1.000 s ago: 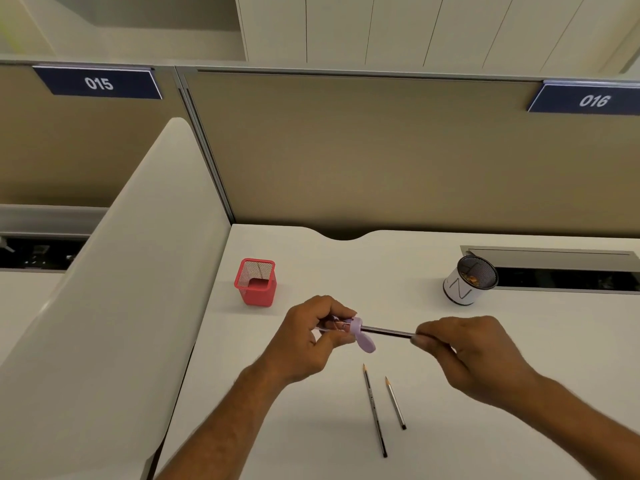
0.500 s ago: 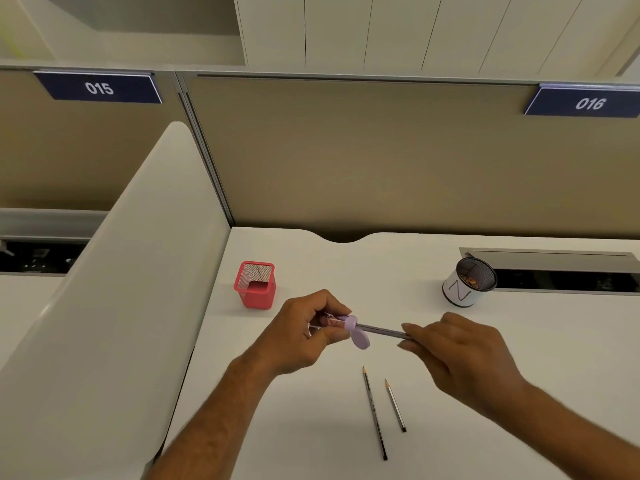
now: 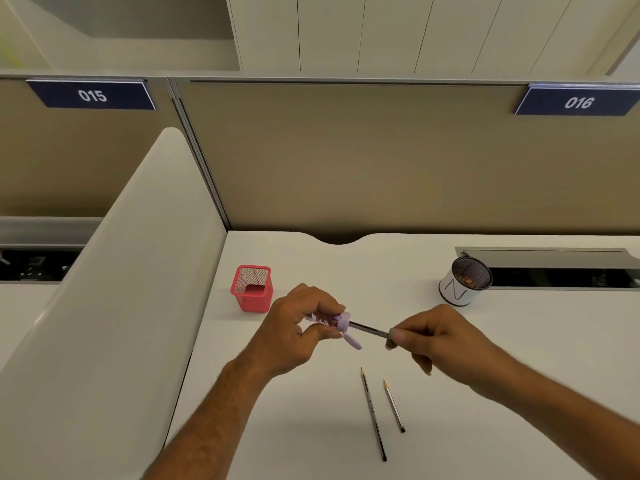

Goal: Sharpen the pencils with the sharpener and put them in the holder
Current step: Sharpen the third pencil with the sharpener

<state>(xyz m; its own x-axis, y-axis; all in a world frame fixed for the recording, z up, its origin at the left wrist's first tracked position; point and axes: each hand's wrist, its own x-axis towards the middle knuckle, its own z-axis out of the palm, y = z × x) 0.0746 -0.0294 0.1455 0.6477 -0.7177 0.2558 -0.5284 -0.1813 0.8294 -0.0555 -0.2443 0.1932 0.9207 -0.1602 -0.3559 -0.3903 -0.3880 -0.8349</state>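
My left hand (image 3: pixel 294 332) grips a lilac sharpener (image 3: pixel 343 322) with a clear body and a hanging lid flap. A dark pencil (image 3: pixel 369 329) is pushed tip-first into it, and my right hand (image 3: pixel 440 337) pinches the pencil's free end. Both hands hover above the white desk (image 3: pixel 519 341). Two more pencils lie on the desk below the hands, a longer pencil (image 3: pixel 373 414) and a shorter pencil (image 3: pixel 394 406), tips pointing away from me. A red mesh square holder (image 3: pixel 252 289) stands at the left. A round holder (image 3: pixel 464 281) with black mesh and a white wrap stands at the right.
A white divider panel (image 3: pixel 114 306) slopes along the desk's left edge. A tan partition wall (image 3: pixel 381 161) closes the back. A cable tray slot (image 3: pixel 561 268) is cut in the desk behind the round holder.
My right hand has shifted its grip along the pencil and turned it slightly in the sharpener. The left hand stays in about the same place. The two pencils on the desk have not moved.
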